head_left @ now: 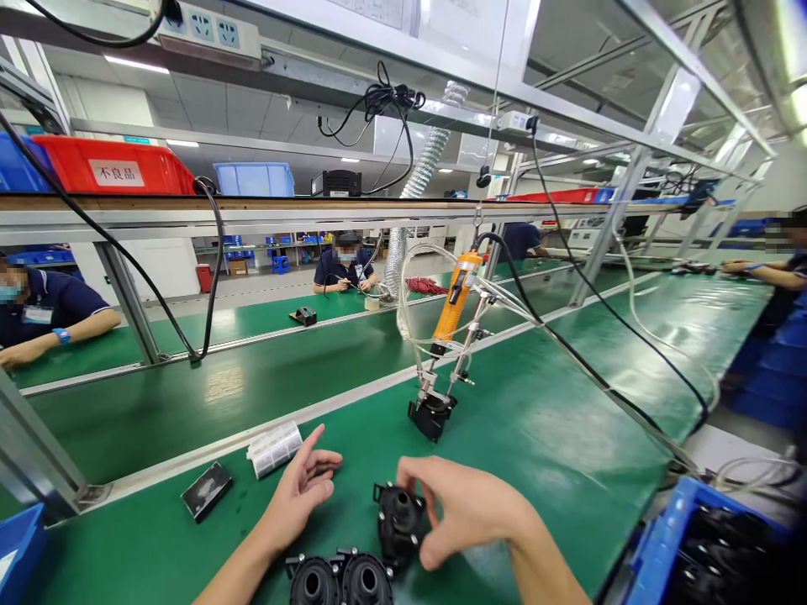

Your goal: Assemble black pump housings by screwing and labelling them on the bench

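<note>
My right hand [482, 508] is curled around the side of a black plastic housing [398, 523] with a round raised centre, thumb and fingers against it. Two similar black housings [340, 581] sit side by side at the bottom edge, partly cut off by the frame. My left hand [301, 483] hovers over the green mat with its index finger stretched out, holding nothing. Just beyond it lies a roll of white labels [275, 448]. A small black block [207, 491] rests farther left. Ahead, an orange electric screwdriver [458, 294] hangs upright above a black fixture [432, 416].
A blue bin of black parts [661, 538] stands at lower right; another blue bin [18, 546] is at lower left. Cables hang from the overhead frame. A metal rail [353, 395] borders the green bench [567, 437]. Other people sit at neighbouring benches.
</note>
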Tool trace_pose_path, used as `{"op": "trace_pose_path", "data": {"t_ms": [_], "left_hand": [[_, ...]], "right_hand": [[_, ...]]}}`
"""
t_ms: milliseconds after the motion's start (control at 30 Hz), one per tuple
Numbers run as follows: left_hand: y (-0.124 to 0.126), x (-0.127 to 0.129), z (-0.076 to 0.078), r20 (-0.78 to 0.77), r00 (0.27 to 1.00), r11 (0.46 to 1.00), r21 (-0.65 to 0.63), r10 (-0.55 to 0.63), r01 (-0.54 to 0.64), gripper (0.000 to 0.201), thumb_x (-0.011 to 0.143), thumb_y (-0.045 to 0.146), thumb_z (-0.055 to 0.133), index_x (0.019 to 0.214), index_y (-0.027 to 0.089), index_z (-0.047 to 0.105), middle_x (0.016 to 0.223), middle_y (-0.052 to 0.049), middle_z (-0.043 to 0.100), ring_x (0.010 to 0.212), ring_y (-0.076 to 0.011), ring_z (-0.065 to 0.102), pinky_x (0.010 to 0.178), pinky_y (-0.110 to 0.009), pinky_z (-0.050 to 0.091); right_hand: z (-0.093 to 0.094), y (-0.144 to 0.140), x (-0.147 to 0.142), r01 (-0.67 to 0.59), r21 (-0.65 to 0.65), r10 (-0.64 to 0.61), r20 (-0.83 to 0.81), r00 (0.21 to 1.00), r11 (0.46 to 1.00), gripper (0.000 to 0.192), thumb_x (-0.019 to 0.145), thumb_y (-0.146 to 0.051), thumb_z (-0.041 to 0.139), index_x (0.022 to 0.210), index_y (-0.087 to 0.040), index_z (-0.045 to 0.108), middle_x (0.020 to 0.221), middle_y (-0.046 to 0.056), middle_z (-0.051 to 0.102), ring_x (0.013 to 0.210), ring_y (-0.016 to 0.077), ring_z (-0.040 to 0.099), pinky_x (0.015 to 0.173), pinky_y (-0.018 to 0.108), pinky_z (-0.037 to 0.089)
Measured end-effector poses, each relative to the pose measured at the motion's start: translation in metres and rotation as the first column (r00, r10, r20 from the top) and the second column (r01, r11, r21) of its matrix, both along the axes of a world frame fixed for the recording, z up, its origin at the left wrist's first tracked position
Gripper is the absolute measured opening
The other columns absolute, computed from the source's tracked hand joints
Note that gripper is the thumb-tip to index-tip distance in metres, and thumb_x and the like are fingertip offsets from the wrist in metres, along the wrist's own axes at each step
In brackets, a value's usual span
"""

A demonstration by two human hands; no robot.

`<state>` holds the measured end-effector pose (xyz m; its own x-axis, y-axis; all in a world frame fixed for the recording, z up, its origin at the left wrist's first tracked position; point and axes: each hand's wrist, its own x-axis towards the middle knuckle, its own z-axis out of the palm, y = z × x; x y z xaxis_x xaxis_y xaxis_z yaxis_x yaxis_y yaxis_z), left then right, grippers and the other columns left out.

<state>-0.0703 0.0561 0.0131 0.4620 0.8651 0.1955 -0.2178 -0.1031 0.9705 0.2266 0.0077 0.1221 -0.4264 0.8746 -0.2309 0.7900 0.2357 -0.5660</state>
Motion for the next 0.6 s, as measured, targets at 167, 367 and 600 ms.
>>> {"op": "trace_pose_path", "data": {"t_ms": [167,367,600], "left_hand": [[-0.004,0.004,-0.004,-0.002,1.0,0.999,0.029,-0.024,0.024,0.065,0.094,0.048,0.074,0.153,0.033,0.052,0.13,-0.012,0.067,0.123,-0.0321,0.062,0.11,-0.051,0.041],[-0.007,0.003,0.003,-0.012,0.999,0.999,-0.017,-0.049,0.048,0.057,0.089,0.051,0.08,0.141,0.031,0.066,0.127,-0.011,0.069,0.114,-0.0301,0.066,0.106,-0.047,0.046],[0.0,-0.001,0.007,0.021,0.999,0.988,-0.153,-0.03,0.033,0.045,0.09,0.055,0.075,0.122,0.023,0.078,0.134,-0.013,0.067,0.134,-0.0367,0.055,0.11,-0.049,0.048]], "right_hand": [[-0.003,-0.008,0.006,-0.099,-0.067,0.098,-0.022,0.995,0.993,0.038,0.057,-0.018,0.09,0.091,-0.025,0.075,0.071,-0.007,0.074,0.072,0.0205,0.072,0.063,0.025,0.042],[-0.001,0.003,0.011,-0.051,-0.105,0.044,-0.068,0.997,0.993,0.032,0.064,-0.013,0.082,0.094,-0.022,0.08,0.087,0.001,0.079,0.081,0.0222,0.074,0.062,0.025,0.048],[-0.004,0.025,-0.012,0.141,0.286,-0.022,-0.381,0.924,0.948,0.017,0.094,-0.026,0.063,0.098,-0.02,0.078,0.097,0.005,0.075,0.085,0.0201,0.066,0.072,0.029,0.048]]}}
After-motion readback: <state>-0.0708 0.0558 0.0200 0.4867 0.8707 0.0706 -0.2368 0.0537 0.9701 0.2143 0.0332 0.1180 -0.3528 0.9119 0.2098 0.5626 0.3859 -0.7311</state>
